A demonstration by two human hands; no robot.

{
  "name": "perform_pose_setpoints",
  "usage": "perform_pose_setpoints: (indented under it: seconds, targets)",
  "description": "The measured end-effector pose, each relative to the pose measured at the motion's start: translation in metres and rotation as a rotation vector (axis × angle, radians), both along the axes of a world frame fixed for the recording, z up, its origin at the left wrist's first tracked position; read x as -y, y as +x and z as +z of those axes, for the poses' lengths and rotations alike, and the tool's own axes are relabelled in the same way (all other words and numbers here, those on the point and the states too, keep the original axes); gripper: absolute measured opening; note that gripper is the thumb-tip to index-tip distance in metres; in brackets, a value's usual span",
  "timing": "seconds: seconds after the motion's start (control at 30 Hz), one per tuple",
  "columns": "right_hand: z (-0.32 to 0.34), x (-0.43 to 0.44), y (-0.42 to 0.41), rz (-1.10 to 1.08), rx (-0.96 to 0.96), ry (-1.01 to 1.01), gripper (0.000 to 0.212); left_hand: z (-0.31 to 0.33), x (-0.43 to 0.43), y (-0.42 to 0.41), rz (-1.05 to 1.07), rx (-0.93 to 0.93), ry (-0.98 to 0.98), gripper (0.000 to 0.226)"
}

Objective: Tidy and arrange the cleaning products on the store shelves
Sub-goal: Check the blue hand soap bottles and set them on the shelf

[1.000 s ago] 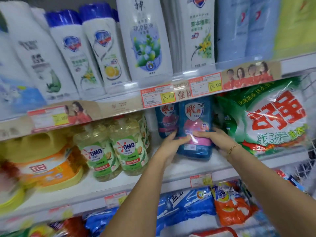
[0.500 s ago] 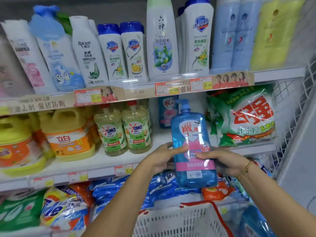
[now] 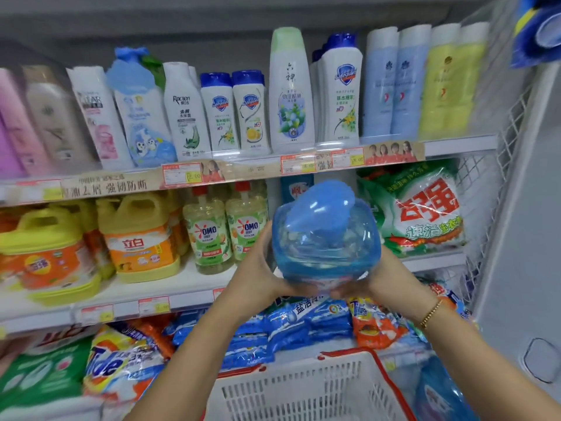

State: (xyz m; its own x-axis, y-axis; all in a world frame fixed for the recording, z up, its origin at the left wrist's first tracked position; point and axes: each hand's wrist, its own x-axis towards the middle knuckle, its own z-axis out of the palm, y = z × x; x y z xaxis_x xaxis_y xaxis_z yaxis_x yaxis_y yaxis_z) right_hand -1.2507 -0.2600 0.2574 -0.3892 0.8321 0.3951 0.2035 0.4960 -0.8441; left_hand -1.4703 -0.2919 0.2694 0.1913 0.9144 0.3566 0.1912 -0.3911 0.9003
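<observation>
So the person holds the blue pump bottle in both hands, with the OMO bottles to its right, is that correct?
Not quite: the head view shows the OMO bottles left of the blue pump bottle, which the left hand and right hand do hold.

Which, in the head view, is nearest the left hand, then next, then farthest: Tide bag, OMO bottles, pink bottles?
From the left hand:
1. OMO bottles, just left of it.
2. Tide bag, lower left.
3. Pink bottles, far upper left.
</observation>
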Motion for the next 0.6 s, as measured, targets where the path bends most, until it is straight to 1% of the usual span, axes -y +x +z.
perform_pose_setpoints:
  seconds: [0.13,0.23,0.37,0.47,0.6]
  targets:
    - [0.002,0.0,-0.01,-0.037,0.063,0.139,0.076,0.011,0.016,-0.006,0.035,-0.048,0.04,0.094]
    - [0.005,0.0,-0.02,-0.02,0.057,0.156,0.074,0.017,0.024,-0.01,0.057,-0.039,0.058,0.097]
    - [0.007,0.0,-0.03,0.054,0.025,0.09,0.078,0.014,0.025,-0.02,0.103,-0.018,0.054,0.096]
    - [0.004,0.002,-0.035,0.111,-0.012,0.006,0.079,0.001,0.022,-0.03,0.118,0.052,-0.001,0.085]
    - [0.006,0.006,-0.048,0.169,0.025,-0.043,0.087,-0.02,0.014,-0.045,0.116,0.217,-0.059,0.085]
